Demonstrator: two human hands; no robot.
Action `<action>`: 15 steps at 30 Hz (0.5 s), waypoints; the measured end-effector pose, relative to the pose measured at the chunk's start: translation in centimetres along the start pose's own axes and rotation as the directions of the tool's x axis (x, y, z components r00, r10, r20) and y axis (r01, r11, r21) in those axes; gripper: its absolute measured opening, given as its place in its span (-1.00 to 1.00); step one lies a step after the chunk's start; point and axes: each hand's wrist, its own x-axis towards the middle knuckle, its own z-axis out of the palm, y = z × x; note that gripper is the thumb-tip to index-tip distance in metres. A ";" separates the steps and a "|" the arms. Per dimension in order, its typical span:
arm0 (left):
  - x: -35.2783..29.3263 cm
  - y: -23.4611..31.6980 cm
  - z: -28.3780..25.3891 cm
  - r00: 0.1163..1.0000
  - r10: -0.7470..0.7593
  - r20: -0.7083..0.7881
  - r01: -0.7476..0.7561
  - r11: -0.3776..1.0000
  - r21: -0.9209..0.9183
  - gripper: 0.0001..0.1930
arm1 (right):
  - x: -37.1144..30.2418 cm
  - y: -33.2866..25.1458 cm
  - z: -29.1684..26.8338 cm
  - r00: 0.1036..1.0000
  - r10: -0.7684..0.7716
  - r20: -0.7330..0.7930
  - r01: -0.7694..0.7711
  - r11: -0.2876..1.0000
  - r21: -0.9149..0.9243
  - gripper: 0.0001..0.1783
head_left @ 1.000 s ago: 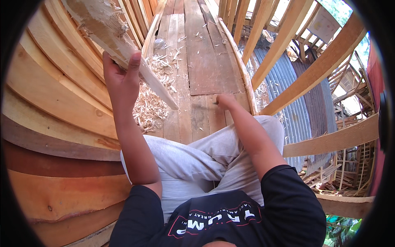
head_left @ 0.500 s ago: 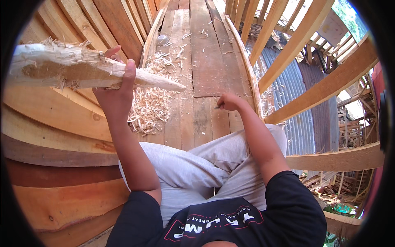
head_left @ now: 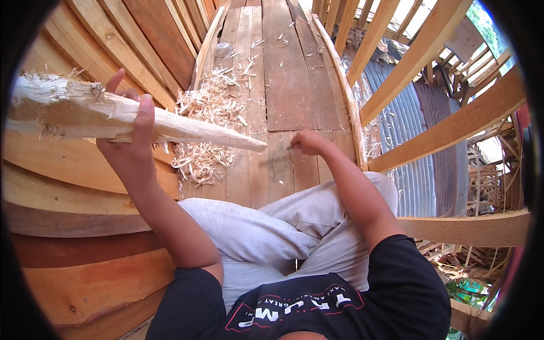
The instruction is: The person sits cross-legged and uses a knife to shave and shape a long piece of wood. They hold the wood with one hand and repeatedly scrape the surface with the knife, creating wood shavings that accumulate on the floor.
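Note:
A pale, roughly stripped wooden pole [head_left: 187,126] crosses the left side, narrowing to a point near the middle. My left hand [head_left: 129,156] is closed round it from below, thumb over the near face and fingers behind. Frayed fibres stand up along the thicker end. To the right of the tip, and apart from it, my right hand [head_left: 307,143] is closed above the floorboards. What it holds is hidden; only a dark smear shows by its fingers. Below the pole's tapered part lies a heap of curled wood shavings [head_left: 203,160].
I sit cross-legged on a plank floor [head_left: 292,93]. Stacked boards [head_left: 85,277] line my left, and a slatted wooden railing [head_left: 439,122] stands at my right. Beyond it is corrugated metal roofing [head_left: 399,130]. A clear cup-like thing [head_left: 224,50] lies farther up the floor.
My left hand has moved left and down along with the pole, whose tip now sits lower and slightly farther right. My right hand has shifted a little left and up.

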 end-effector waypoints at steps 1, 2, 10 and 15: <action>0.0 0.0 0.0 1.000 0.002 -0.001 -0.002 1.000 0.013 -0.51 | 0.7 -0.2 -0.3 0.982 0.098 -0.163 -0.096 0.995 0.019 -0.78; 0.2 0.3 -0.3 1.000 0.011 -0.007 -0.011 0.999 0.031 -0.51 | 0.5 -1.7 -1.9 0.959 0.144 -0.242 -0.123 0.987 0.100 -0.78; 0.0 -0.3 -0.4 1.000 0.011 -0.017 -0.011 0.999 0.040 -0.52 | -0.4 -3.5 -0.3 0.999 -0.028 -0.032 0.026 0.998 -0.059 -0.79; 0.1 -0.5 -1.4 0.998 0.055 -0.031 -0.053 0.995 0.081 -0.51 | -0.2 -6.4 -1.8 0.988 -0.080 -0.134 0.095 0.990 0.106 -0.78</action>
